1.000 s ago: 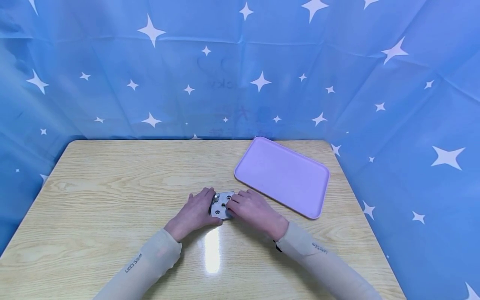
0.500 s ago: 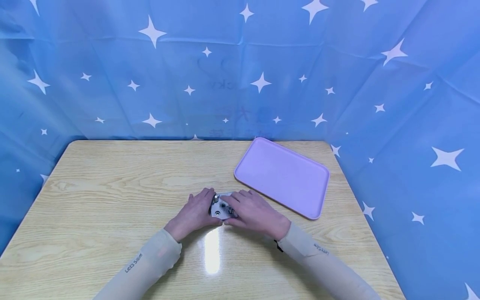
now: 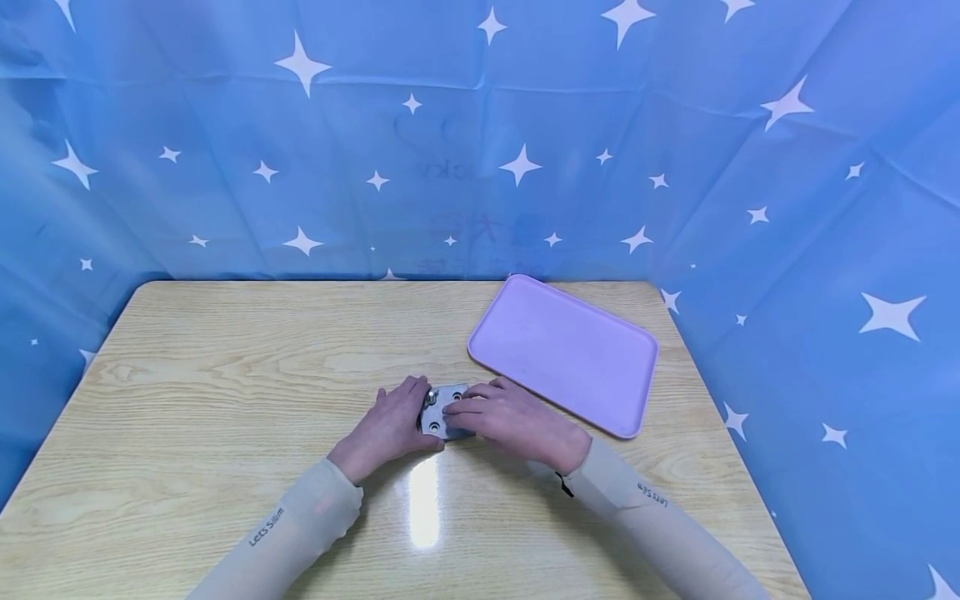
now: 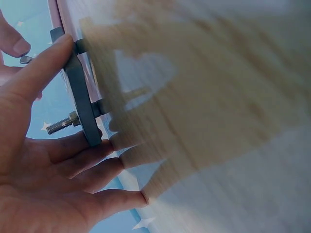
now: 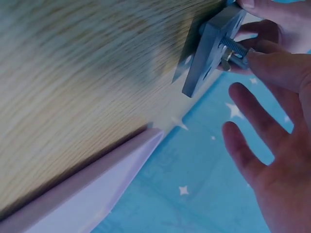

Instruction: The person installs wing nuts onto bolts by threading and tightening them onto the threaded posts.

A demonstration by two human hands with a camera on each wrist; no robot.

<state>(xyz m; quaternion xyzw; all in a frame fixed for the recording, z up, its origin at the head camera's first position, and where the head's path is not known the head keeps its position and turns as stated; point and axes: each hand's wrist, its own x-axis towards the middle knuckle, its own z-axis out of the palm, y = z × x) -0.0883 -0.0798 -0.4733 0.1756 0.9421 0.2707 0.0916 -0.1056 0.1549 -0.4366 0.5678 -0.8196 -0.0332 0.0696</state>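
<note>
A small grey metal plate [image 3: 446, 408] with several screw holes stands on short dark feet close over the table. My left hand [image 3: 386, 421] grips its left side, thumb [image 4: 56, 51] on one edge and fingers on the opposite one. A threaded bolt with a nut [image 4: 73, 118] sticks out of the plate near my left fingers. A second threaded bolt [image 5: 234, 46] rises from the plate, and my right hand [image 3: 517, 421] pinches its free end with the thumb [image 5: 272, 68] and a finger. Other right-hand fingers are spread apart.
A purple rectangular tray [image 3: 570, 358] lies at an angle on the table's back right, close beyond my right hand. The wooden table [image 3: 262, 358] ends at a blue curtain [image 3: 337, 150] with white stars at the back and sides.
My right hand first spread down over the plate, with the thumb at its near edge, then drew its fingers back toward the middle. My left hand and the plate stay in place.
</note>
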